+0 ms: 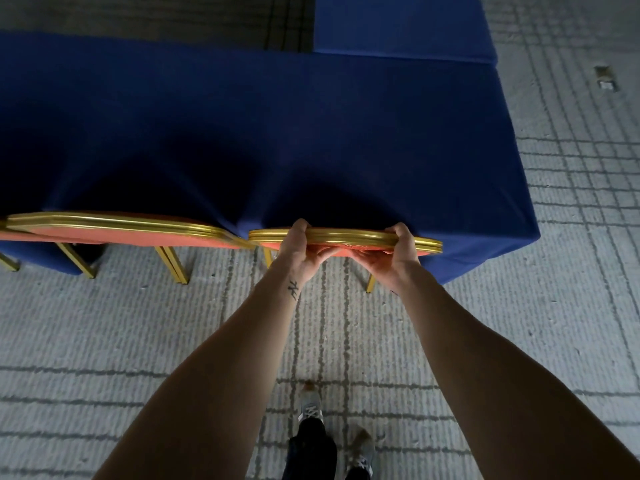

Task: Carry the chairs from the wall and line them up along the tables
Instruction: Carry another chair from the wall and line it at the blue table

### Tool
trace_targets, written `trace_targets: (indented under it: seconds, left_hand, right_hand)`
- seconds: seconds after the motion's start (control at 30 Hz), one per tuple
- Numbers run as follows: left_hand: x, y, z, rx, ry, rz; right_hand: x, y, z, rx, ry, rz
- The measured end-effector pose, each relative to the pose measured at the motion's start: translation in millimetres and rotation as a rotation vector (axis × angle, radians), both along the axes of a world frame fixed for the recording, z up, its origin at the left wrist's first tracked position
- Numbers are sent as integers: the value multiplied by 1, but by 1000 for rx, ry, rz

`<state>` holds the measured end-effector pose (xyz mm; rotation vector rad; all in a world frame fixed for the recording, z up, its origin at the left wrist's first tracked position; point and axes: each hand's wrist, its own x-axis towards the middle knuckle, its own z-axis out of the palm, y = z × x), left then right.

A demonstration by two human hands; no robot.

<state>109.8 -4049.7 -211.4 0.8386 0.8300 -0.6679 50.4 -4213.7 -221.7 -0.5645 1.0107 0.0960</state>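
The chair point(346, 234) I am watching stands at the long near side of the blue-draped table point(277, 133), with its gold top rail against the hanging cloth. I cannot tell whether its gold legs bear fully on the carpet point(138, 341).

Both hands grip that rail from the near side. The left hand point(298, 249) has its thumb curled over the top and its fingers tucked under against the red upholstery. The right hand point(390, 252) clasps the rail the same way, a little further right.

Just beside it on the left, a second chair point(121, 226) of the same gold and red sits against the same table. Beyond, a second blue table point(398, 26) adjoins the first at its far right end. Below my view, two shoes point(311, 410) stand on the grey lined carpet.
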Motion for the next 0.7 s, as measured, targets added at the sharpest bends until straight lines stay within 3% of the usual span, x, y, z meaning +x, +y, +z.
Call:
trace_targets:
  seconds: [0.7]
  left_hand:
    - [22, 2, 2, -108, 121, 25]
  right_hand:
    - [21, 3, 6, -138, 118, -87]
